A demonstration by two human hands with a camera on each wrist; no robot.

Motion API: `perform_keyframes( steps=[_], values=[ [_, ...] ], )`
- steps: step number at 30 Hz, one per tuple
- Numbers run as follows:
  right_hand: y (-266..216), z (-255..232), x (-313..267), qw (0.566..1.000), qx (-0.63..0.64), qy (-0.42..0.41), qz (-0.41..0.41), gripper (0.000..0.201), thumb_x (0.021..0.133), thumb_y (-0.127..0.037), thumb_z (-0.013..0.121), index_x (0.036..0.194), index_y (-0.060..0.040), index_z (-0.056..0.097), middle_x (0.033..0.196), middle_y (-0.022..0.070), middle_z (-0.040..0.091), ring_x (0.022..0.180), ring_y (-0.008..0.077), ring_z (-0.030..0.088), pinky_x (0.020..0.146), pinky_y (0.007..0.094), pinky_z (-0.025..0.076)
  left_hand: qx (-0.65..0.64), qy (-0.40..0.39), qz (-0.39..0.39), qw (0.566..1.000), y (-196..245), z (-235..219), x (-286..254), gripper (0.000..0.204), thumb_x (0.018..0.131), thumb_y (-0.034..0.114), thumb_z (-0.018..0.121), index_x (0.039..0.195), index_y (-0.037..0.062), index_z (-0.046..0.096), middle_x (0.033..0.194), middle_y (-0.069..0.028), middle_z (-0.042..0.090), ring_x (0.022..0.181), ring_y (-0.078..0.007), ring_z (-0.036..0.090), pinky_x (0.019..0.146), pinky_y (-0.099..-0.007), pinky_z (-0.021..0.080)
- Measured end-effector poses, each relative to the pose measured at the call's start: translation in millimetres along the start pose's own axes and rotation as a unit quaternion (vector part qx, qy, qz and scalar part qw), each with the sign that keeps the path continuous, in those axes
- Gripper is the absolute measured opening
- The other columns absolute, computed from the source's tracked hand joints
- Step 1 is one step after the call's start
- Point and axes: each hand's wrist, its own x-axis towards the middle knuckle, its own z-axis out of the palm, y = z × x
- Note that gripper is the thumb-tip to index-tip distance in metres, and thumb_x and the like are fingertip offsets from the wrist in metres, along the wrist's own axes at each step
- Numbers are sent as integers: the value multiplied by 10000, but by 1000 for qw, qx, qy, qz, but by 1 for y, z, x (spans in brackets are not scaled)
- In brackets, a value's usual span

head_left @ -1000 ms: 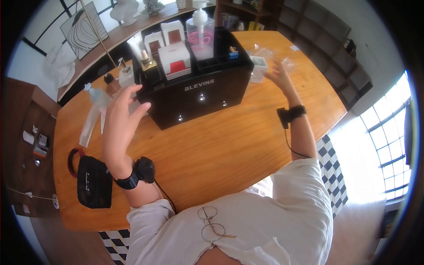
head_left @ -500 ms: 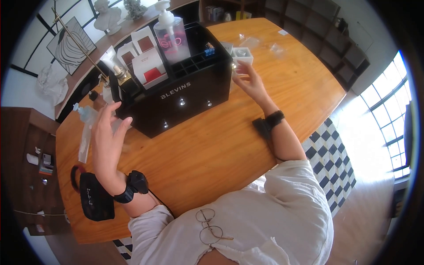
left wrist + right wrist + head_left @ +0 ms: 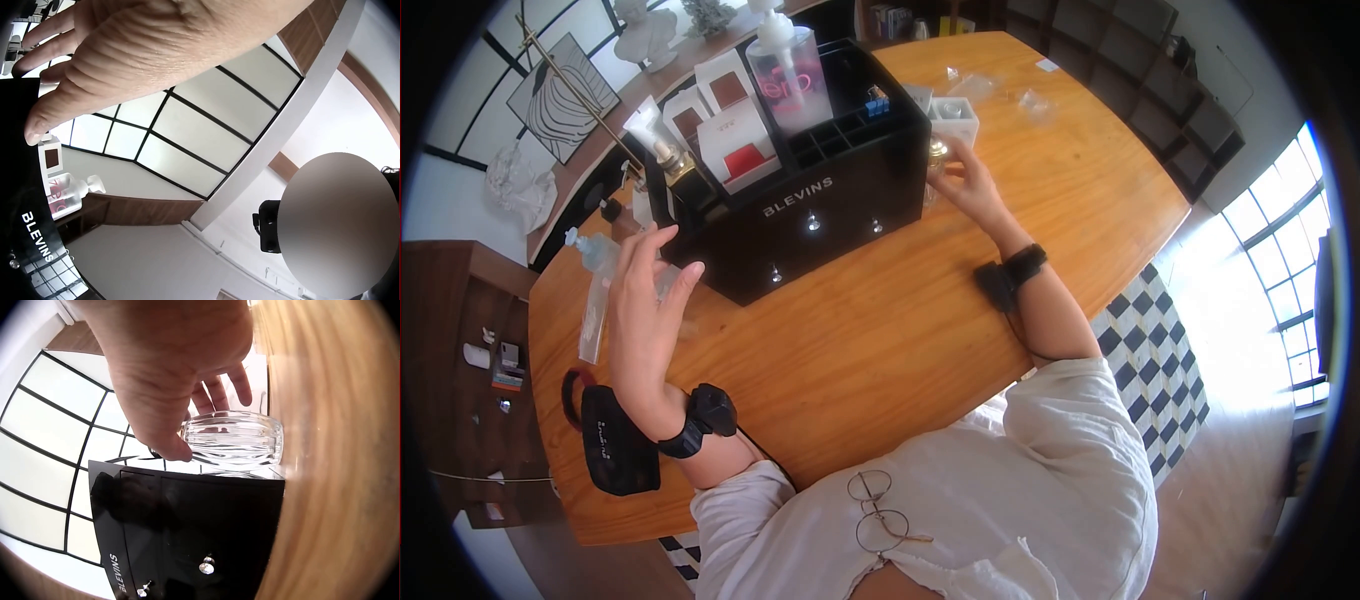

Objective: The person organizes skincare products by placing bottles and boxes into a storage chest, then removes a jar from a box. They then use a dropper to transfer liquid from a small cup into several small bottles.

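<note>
Across my shirt (image 3: 1020, 490) lies a pair of thin-rimmed glasses (image 3: 881, 509). On the wooden table (image 3: 850, 350), a black pouch (image 3: 618, 450) with white lettering sits near the edge on my left; crumpled clear plastic (image 3: 1033, 104) lies toward the far right. Beyond I see a framed picture (image 3: 560, 105) of curving lines, a white bust (image 3: 646, 38), wooden shelves (image 3: 1115, 60), a bright gridded window (image 3: 1285, 275) and, below, a checkered rug (image 3: 1155, 360).

Your wooden table (image 3: 870, 320) is bearing a black BLEVINS drawer organizer (image 3: 840, 225), ribbed glass container (image 3: 234, 437), white box (image 3: 967, 128), crumpled clear plastic (image 3: 1033, 103) and black pouch (image 3: 615, 440).
</note>
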Motion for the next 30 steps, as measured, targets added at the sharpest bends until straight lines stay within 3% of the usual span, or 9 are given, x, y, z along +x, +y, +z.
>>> perform_keyframes(
  steps=[14, 17, 26, 30],
  values=[
    [-8, 1, 1, 996, 40, 47, -72, 550, 836, -142, 800, 1341, -104, 587, 1261, 59, 651, 1157, 167, 613, 974, 351, 507, -8, -13, -18, 1000, 4, -2, -1, 462, 905, 207, 708, 1311, 39, 568, 1289, -149, 555, 1051, -304, 641, 895, -381, 514],
    [-15, 0, 2, 995, 16, 59, -83, 513, 820, -132, 807, 1299, -105, 622, 1188, 53, 668, 1114, 167, 627, 954, 337, 514, -4, -9, -7, 1000, 3, -2, -1, 462, 902, 207, 710, 1307, 37, 568, 1293, -149, 558, 1048, -310, 648, 887, -381, 518],
    [-23, -9, 2, 985, -89, 67, -133, 409, 779, -90, 795, 1171, -86, 679, 937, 25, 630, 868, 143, 599, 778, 285, 488, -13, -5, -12, 1000, 4, -3, -2, 456, 887, 196, 720, 1287, 26, 583, 1327, -167, 556, 1053, -311, 651, 872, -379, 525],
    [-26, -20, 1, 991, -63, 81, -85, 377, 784, -62, 796, 1141, -63, 677, 916, -11, 614, 800, 81, 570, 702, 233, 458, -12, -10, -4, 1000, 3, -5, -3, 460, 884, 197, 724, 1289, 28, 587, 1366, -178, 539, 1045, -301, 655, 870, -377, 528]
  ],
)
